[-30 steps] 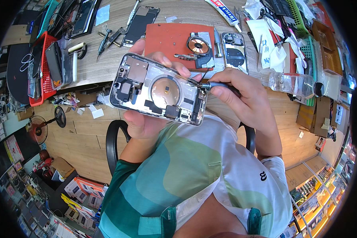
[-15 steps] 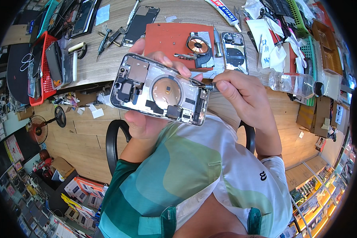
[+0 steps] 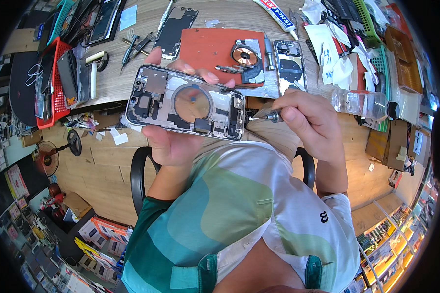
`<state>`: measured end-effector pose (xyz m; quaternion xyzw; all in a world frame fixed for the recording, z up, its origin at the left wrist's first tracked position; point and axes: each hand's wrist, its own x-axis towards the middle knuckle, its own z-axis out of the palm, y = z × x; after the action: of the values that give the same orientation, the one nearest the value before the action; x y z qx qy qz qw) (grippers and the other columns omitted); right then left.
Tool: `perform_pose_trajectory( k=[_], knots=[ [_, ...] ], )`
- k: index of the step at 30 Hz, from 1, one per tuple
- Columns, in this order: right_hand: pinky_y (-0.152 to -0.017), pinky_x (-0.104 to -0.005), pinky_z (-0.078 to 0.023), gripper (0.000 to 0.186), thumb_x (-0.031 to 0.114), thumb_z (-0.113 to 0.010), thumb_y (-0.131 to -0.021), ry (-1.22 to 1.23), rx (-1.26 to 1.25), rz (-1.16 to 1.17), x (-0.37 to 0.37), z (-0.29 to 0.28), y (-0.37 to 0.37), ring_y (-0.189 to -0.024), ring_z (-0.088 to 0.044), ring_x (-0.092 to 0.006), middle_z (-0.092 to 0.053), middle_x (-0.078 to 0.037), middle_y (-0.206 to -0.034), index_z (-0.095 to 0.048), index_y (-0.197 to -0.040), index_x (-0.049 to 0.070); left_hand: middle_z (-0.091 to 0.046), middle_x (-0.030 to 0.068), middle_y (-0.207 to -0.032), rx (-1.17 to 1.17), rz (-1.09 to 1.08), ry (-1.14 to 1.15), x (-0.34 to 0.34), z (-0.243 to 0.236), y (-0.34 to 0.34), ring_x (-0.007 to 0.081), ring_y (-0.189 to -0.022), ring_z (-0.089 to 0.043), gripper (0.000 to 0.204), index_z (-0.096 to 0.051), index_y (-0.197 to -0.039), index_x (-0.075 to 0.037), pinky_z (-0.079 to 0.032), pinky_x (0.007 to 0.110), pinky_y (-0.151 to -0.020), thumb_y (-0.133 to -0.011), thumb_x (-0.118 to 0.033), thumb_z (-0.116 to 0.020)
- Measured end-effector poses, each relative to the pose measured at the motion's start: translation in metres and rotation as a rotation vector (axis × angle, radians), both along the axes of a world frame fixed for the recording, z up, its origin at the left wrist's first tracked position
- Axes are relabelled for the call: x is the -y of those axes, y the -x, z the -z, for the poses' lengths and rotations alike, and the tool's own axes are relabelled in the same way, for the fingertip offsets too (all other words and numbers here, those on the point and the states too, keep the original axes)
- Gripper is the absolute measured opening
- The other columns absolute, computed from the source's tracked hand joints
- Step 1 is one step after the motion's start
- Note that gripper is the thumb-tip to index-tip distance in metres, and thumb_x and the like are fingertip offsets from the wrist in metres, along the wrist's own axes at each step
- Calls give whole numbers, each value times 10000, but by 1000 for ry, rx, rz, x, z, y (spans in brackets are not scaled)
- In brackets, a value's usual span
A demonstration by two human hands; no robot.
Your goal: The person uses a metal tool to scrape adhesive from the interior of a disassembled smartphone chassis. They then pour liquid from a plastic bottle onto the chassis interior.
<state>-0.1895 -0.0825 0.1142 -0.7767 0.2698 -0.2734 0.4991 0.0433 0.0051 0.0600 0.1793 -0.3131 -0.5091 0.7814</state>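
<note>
An opened phone housing (image 3: 217, 111) lies tilted across my left hand (image 3: 173, 146), inner side up. My thumb presses its near edge and the fingers curl over its far edge. Inside are a round coppery disc area (image 3: 192, 104), a camera block and small dark parts. My right hand (image 3: 310, 122) is closed round a small screwdriver (image 3: 275, 116). Its thin shaft points left toward the housing's right end, with a gap between them. Something pale shows at the tip, too small to make out.
On the wooden table (image 3: 127, 93) lie an orange-red mat (image 3: 200, 49) bearing a copper coil (image 3: 244, 56), another phone housing (image 3: 289, 68), a phone screen (image 3: 177, 31) and a glue tube (image 3: 277, 18). A clear plastic bottle (image 3: 359, 103) lies right; a red basket (image 3: 57, 85) stands left.
The screwdriver has come away from the housing's right end, where its tip was working. My left hand has shifted the housing a little left and levelled it somewhat.
</note>
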Motion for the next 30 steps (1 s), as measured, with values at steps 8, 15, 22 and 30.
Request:
perform_pose_trajectory(
  k=[8, 15, 22, 30],
  knots=[
    [-799, -255, -478, 246, 207, -587, -1093, -257, 180, 91, -1, 0, 21, -914, -618, -114, -696, -41, -1035, -666, -1155, -18, -457, 127, -1419, -47, 1, 18, 0, -1, 3, 369, -1275, -551, 1073, -128, -1671, -176, -427, 766, -1074, -912, -752, -622],
    [-771, -248, -481, 372, 292, -728, -1000, -335, 195, 189, -6, 5, 38, -933, -639, -104, -707, -49, -1084, -664, -1211, -7, -471, 139, -1379, -34, -22, -27, 2, -7, 8, 377, -1243, -557, 1070, -163, -1646, -147, -469, 766, -1035, -902, -760, -628],
    [-618, -316, -472, 595, 324, -847, -804, 216, -50, -68, -14, -21, -3, -636, -632, -223, -675, -89, -785, -711, -1293, 15, -475, 144, -1328, 33, -21, -12, 5, -14, 17, 358, -1202, -582, 1093, -137, -1631, -134, -501, 729, -1027, -894, -780, -620],
    [-571, -351, -455, 650, 282, -843, -815, 257, -3, -114, -19, -14, -25, -550, -597, -244, -623, -84, -671, -674, -1390, 31, -481, 125, -1293, -58, -35, -131, -1, -25, 23, 355, -1235, -568, 1191, -146, -1625, -118, -499, 649, -1074, -809, -680, -805]
  ],
)
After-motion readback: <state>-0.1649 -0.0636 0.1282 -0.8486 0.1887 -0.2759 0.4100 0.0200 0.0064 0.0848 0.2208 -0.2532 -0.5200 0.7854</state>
